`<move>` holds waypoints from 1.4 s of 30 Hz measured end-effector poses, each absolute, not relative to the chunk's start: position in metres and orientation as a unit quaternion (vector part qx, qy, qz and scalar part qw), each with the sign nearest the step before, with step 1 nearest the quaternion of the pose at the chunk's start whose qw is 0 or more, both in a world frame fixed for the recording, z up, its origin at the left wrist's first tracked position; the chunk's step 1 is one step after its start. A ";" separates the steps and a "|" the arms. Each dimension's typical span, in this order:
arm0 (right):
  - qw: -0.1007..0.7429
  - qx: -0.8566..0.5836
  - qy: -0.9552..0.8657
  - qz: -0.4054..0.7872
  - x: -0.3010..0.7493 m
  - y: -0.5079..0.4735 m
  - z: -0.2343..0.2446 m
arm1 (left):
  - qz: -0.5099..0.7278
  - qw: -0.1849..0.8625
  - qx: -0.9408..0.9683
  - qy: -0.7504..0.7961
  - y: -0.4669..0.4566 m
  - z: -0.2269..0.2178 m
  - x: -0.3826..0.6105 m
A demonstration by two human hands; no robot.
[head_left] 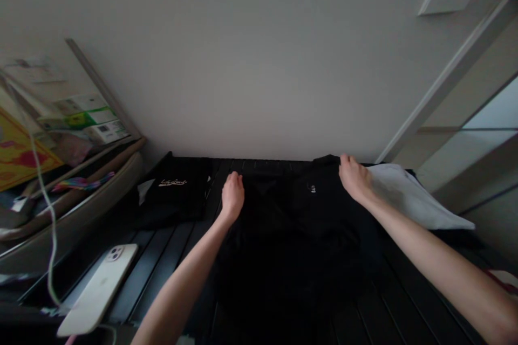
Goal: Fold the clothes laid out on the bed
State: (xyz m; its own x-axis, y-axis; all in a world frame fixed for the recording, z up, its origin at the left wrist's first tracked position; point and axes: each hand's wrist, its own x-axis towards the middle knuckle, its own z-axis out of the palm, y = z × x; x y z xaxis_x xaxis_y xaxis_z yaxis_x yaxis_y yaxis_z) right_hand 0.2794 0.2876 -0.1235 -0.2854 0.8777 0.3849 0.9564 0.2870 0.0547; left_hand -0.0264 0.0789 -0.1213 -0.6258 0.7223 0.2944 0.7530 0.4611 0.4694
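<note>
Our left hand (232,197) lies open, well apart from our right hand (355,178), whose grip we cannot tell, on the black fabric garment (291,242) at the far edge of the dark slatted table (162,248), where a hard tug could rumple it and drag the white cloth (413,199).

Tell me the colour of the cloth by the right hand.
Plain white, slightly grey in the dim light: the cloth shows best in the head view.
</note>
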 end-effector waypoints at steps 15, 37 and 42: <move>0.134 -0.444 -0.882 -0.083 0.229 0.290 -0.202 | -0.328 0.043 -0.542 -0.773 0.120 -0.137 -0.038; 0.034 -0.183 -0.972 0.143 0.273 0.249 -0.201 | 0.039 -0.314 -0.675 -0.667 -0.010 -0.128 -0.073; 0.086 -0.284 -0.950 0.093 0.270 0.214 -0.180 | 0.002 -0.255 -0.667 -0.700 -0.013 -0.129 -0.072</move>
State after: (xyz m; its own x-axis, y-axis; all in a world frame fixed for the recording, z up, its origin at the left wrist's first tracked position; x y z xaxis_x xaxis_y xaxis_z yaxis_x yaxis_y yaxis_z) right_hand 0.2704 0.2137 -0.1799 -0.8238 0.5559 0.1105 0.5240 0.8213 -0.2256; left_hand -0.0721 -0.0127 -0.1290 0.0191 0.9332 -0.3588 0.9349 0.1104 0.3372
